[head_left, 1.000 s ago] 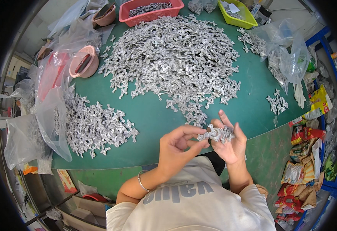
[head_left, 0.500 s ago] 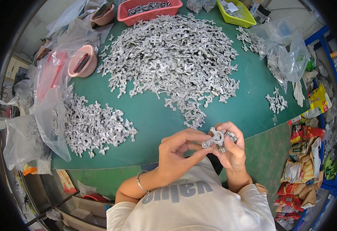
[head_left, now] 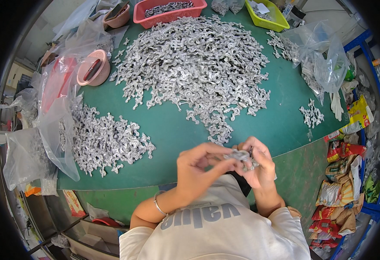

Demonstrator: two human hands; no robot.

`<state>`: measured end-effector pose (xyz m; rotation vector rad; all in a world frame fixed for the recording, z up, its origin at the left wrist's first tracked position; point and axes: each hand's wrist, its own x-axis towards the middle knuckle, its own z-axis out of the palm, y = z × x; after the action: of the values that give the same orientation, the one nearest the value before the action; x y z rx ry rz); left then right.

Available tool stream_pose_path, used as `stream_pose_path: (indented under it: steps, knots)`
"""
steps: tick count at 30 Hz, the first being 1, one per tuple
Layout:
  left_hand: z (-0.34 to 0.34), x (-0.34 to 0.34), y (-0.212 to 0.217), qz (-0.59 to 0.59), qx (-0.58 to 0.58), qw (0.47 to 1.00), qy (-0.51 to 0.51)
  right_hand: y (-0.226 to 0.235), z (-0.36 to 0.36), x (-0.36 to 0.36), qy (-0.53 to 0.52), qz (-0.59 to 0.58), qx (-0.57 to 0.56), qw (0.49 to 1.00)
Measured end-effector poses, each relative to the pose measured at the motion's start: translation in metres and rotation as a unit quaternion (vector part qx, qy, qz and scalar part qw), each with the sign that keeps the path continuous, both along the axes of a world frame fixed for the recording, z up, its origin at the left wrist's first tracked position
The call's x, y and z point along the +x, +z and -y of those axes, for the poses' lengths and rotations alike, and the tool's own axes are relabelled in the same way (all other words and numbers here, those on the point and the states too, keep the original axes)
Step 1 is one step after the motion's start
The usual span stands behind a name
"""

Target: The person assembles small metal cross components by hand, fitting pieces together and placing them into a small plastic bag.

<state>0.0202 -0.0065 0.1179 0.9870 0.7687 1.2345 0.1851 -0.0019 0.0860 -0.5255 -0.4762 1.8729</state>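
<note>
Over the table's near edge, my left hand pinches a small silver-grey metal casting with curved arms between thumb and fingertips. The casting is smeared by motion. My right hand is curled around more castings of this kind, partly hidden by the fingers, and the two hands meet. Beyond them a large heap of castings spreads over the green table. A smaller pile of castings lies at the left, and a little cluster of castings at the right.
A red basket and a yellow-green basket hold metal parts at the back. Left stands a pink bowl with a red-and-black tool, beside clear plastic bags. A bag of parts and a white glove lie right, near a blue rack.
The casting between my hands has turned and blurred. My left hand has shifted slightly left and its fingers have bent; the right fingers have moved a little. The piles look the same.
</note>
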Motion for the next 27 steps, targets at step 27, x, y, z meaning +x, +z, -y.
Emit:
stream_pose_path:
  steps: [27]
  knots:
    - [0.025, -0.104, -0.096, -0.689, 0.050, 0.644, 0.330, -0.057, -0.045, 0.007, -0.063, 0.773, 0.274, 0.568]
